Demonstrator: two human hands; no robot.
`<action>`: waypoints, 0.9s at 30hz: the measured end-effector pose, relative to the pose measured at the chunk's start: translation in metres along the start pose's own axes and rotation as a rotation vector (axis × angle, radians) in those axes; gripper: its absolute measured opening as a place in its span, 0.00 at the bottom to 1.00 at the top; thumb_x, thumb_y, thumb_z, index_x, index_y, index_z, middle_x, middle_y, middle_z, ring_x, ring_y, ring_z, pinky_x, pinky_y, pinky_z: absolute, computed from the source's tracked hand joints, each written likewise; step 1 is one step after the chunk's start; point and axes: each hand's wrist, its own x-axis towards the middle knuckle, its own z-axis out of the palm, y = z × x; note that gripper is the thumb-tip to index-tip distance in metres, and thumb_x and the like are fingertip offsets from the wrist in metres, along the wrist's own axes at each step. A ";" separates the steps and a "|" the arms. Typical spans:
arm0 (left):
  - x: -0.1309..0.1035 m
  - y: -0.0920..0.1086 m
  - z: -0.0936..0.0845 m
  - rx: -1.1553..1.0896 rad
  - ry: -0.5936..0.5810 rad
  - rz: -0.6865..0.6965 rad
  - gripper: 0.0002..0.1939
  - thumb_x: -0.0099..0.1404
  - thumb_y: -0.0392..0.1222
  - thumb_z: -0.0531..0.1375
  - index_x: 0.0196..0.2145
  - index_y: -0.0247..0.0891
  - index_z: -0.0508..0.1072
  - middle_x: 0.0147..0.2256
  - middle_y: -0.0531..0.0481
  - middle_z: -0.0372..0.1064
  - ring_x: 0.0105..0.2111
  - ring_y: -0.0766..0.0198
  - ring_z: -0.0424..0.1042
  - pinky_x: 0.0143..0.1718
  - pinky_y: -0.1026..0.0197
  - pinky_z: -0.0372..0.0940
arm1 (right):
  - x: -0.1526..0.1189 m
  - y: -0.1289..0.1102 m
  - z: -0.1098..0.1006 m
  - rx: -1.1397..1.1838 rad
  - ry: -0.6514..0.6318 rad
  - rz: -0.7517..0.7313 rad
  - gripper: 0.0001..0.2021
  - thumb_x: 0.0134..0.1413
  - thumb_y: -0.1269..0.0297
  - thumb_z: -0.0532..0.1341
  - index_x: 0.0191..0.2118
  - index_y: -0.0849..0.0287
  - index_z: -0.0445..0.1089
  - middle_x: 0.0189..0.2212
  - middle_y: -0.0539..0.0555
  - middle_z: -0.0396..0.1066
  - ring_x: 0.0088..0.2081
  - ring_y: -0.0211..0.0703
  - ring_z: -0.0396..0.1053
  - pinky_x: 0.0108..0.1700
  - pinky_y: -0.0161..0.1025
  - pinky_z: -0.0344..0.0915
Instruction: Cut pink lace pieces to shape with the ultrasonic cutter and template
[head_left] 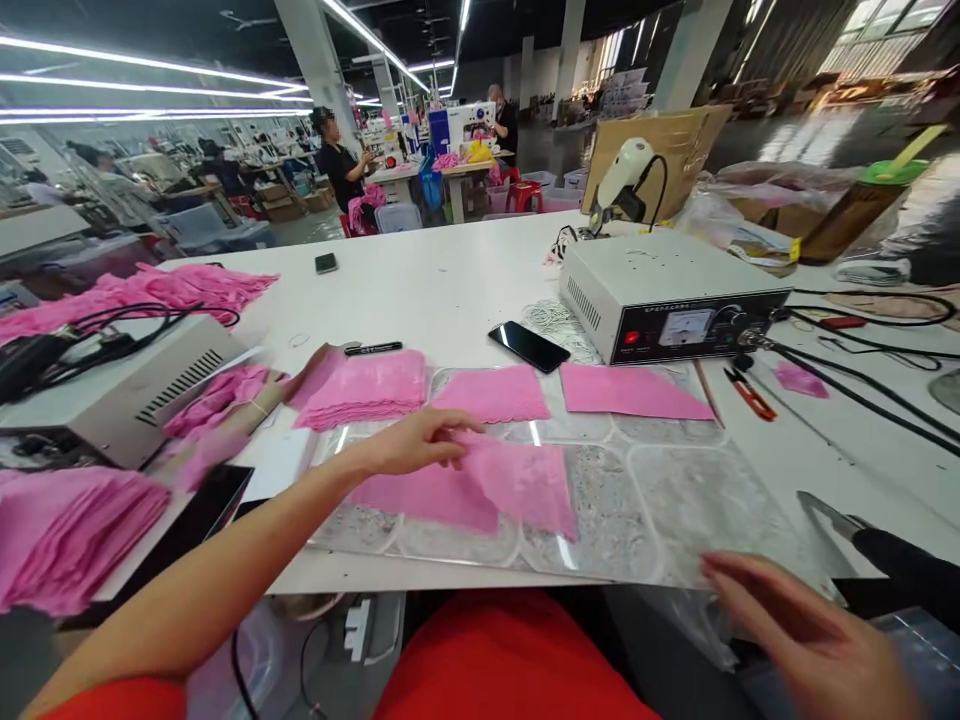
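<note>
At frame centre, a pink cloth piece [529, 485] is pinched by the left hand [421, 440]; at lower right, the right hand [814, 630] is held loosely parted; lettering on the grey box [667, 280] cannot be read.

Single head-worn view, facing forward and down across the white table [450, 275]. Wearer's red clothing [510, 660] and right hand [814, 635] sit nearest the lens; left hand [442, 440] farther out, ceiling lights [150, 71] distant.
</note>
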 end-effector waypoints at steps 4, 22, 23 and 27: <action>-0.038 -0.040 0.002 -0.015 0.129 -0.092 0.09 0.63 0.43 0.57 0.36 0.36 0.72 0.30 0.50 0.72 0.29 0.65 0.72 0.31 0.65 0.67 | 0.027 -0.069 0.056 0.003 -0.288 -0.434 0.07 0.56 0.63 0.60 0.39 0.53 0.74 0.34 0.54 0.77 0.34 0.41 0.75 0.36 0.36 0.74; -0.090 -0.072 -0.012 0.049 0.226 -0.023 0.06 0.63 0.38 0.56 0.33 0.37 0.73 0.44 0.47 0.73 0.44 0.63 0.71 0.46 0.61 0.64 | 0.045 -0.101 0.122 -0.087 -0.512 -0.843 0.09 0.60 0.73 0.54 0.37 0.56 0.71 0.33 0.55 0.73 0.34 0.39 0.72 0.35 0.35 0.71; -0.093 -0.073 -0.012 0.091 0.224 -0.014 0.06 0.63 0.36 0.55 0.33 0.37 0.73 0.46 0.46 0.72 0.45 0.63 0.70 0.46 0.61 0.64 | 0.044 -0.102 0.124 -0.083 -0.519 -0.856 0.09 0.60 0.73 0.55 0.37 0.56 0.71 0.33 0.55 0.73 0.34 0.39 0.72 0.34 0.34 0.71; -0.103 -0.079 -0.011 0.248 0.193 -0.008 0.10 0.62 0.31 0.54 0.32 0.37 0.75 0.50 0.45 0.68 0.48 0.61 0.69 0.43 0.63 0.64 | 0.041 -0.101 0.129 -0.090 -0.531 -0.916 0.08 0.60 0.73 0.55 0.38 0.57 0.71 0.34 0.55 0.73 0.34 0.40 0.73 0.34 0.36 0.71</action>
